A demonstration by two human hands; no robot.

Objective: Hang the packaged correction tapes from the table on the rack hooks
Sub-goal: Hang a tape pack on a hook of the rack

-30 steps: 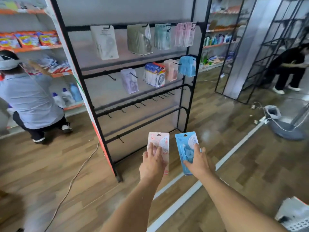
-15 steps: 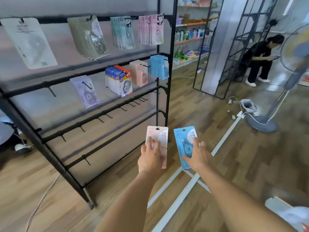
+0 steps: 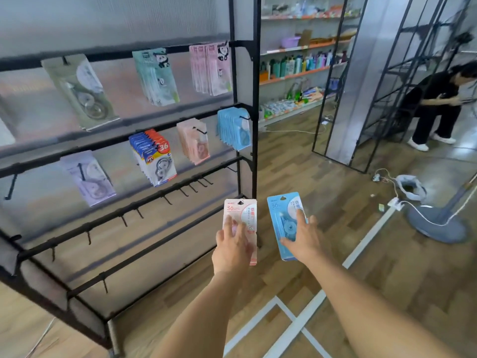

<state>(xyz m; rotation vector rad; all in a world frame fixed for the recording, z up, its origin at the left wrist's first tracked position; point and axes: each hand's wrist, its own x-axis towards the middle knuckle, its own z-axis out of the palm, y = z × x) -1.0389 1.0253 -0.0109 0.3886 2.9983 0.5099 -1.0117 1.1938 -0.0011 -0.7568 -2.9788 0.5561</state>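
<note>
My left hand (image 3: 232, 244) holds a pink packaged correction tape (image 3: 241, 215) upright, fingers on its front. A blue packaged correction tape (image 3: 280, 215) is held the same way by my right hand (image 3: 303, 239). Both packs are in front of the black hook rack (image 3: 254, 99), near its right post and below its filled rows. On the rack's middle bar hang a pink stack (image 3: 193, 140) and a blue stack (image 3: 233, 127) of matching packs. A row of bare hooks (image 3: 191, 187) runs along the lower bar, just left of and above the pink pack.
Other tape packs hang on the upper bars, green, mint, pink, lilac and a blue-orange stack (image 3: 152, 156). A person in black (image 3: 436, 104) crouches at the right by another black rack. A fan base (image 3: 436, 223) and cables lie on the wooden floor at right. Store shelves stand behind.
I have come closer to the rack and turned right, so it fills the left of the view. Both hands keep their packs, now nearer the lower hooks.
</note>
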